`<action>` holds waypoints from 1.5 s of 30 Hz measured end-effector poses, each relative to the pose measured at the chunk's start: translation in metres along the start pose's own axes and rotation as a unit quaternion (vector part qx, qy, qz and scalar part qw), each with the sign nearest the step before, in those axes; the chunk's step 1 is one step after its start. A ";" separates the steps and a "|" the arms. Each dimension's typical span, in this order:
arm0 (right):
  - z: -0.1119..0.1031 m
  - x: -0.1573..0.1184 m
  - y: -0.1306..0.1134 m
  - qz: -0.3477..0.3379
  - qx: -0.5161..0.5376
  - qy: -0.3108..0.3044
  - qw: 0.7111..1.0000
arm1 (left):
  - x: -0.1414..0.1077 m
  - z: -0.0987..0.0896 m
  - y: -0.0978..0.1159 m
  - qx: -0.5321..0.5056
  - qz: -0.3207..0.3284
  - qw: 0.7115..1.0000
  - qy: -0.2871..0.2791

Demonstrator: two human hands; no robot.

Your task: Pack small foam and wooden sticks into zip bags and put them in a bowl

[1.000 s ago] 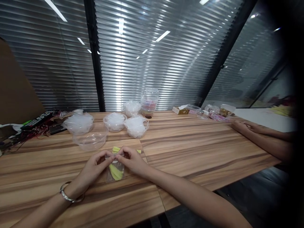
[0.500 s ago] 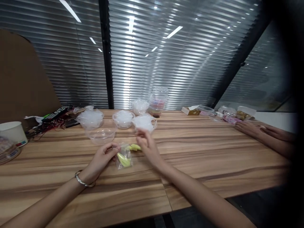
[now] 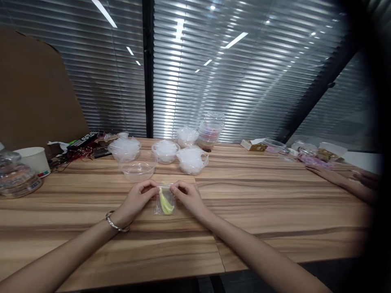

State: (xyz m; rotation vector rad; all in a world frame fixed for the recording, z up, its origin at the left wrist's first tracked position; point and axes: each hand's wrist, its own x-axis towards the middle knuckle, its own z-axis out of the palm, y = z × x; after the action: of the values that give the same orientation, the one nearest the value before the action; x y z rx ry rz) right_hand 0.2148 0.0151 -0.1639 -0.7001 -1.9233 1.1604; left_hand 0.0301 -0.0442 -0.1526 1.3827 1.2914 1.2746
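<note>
A small clear plastic bag [image 3: 157, 209] with a yellow, curved, soft-looking piece [image 3: 166, 204] inside hangs between my hands over the table. My left hand [image 3: 139, 199] pinches its upper left corner, thumb against fingers. At the upper right corner, my right hand [image 3: 189, 197] pinches it the same way. Behind the bag's top edge a bit of yellow shows, mostly hidden. Just beyond my left hand stands a clear round plastic bowl [image 3: 139, 173].
Bowls heaped with white translucent bags [image 3: 124, 149] stand along the back. Behind them rises a stack of clear tubs [image 3: 210, 132]. A white paper cup [image 3: 35, 160] and a remote [image 3: 84, 140] are at left. Another person's hand [image 3: 325, 175] rests at right near a small box [image 3: 253, 145].
My right hand has come down and left from beside the loose yellow piece and now grips the bag's right corner. The bag hangs squarer between both hands. The view has shifted left.
</note>
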 end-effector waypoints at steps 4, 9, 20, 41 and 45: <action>0.003 -0.003 -0.004 -0.043 -0.041 0.000 0.998 | -0.002 0.000 0.002 0.019 -0.005 0.999 0.043; 0.002 -0.002 -0.009 -0.027 -0.052 -0.026 0.998 | -0.002 -0.001 -0.001 0.017 0.003 0.998 0.065; 0.000 0.001 0.000 -0.033 -0.071 -0.021 0.997 | 0.001 -0.001 -0.006 0.004 0.003 0.999 -0.047; -0.003 -0.001 -0.007 -0.006 0.042 0.024 0.999 | -0.004 -0.001 -0.004 0.089 -0.006 0.985 -0.147; -0.006 -0.001 -0.009 -0.019 0.032 0.020 0.999 | -0.005 0.001 0.003 0.152 0.021 0.976 -0.156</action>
State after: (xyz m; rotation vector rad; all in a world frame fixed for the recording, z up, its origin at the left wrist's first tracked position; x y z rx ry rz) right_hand 0.2196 0.0128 -0.1547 -0.6444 -1.8503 1.1700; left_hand 0.0321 -0.0497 -0.1507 1.7536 1.2754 0.8621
